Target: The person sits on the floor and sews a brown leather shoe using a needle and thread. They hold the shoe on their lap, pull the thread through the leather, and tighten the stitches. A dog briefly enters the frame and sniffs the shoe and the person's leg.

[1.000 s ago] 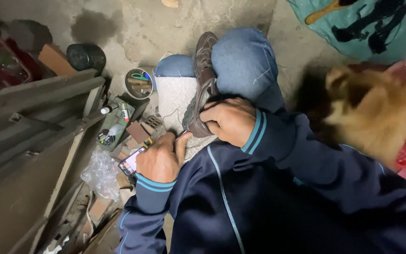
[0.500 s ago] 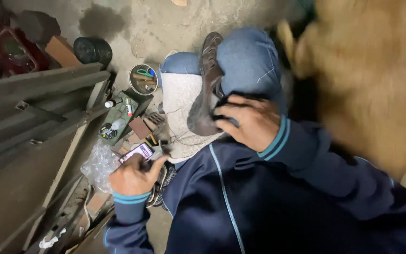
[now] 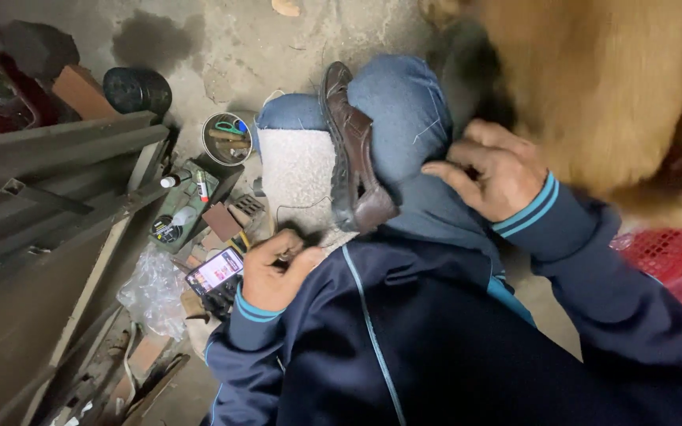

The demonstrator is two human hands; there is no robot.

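1. A big tan furry animal [image 3: 593,95] fills the upper right, blurred and cut off by the frame's edge; I cannot make out its head or how it is sitting. It crowds against my right hand and hides whatever lies behind it.
2. My knee in blue jeans [image 3: 396,118] rises in the middle, and my dark blue jacket covers the lower frame, hiding my lap.
3. Grey metal bars [image 3: 49,158] lie stacked at the left, running out of view.
4. A white cushion [image 3: 297,177] sits just left of my knee, under the shoe's side.
5. The brown leather shoe [image 3: 353,150] lies along the left side of my knee, its long axis running up and away from me, one end near my chest and the other pointing at the concrete floor [image 3: 278,47] beyond. Which end is the toe I cannot tell for sure.
6. My right hand [image 3: 487,170] rests on the jeans just right of the shoe, fingers loosely spread, gripping nothing.
7. My left hand [image 3: 274,268] is curled nearly closed just below the shoe; something small may be pinched inside, but I cannot tell.
8. A phone [image 3: 216,270] with a lit screen lies just left of that hand.
9. A round tin [image 3: 226,136] with small tools stands farther up.
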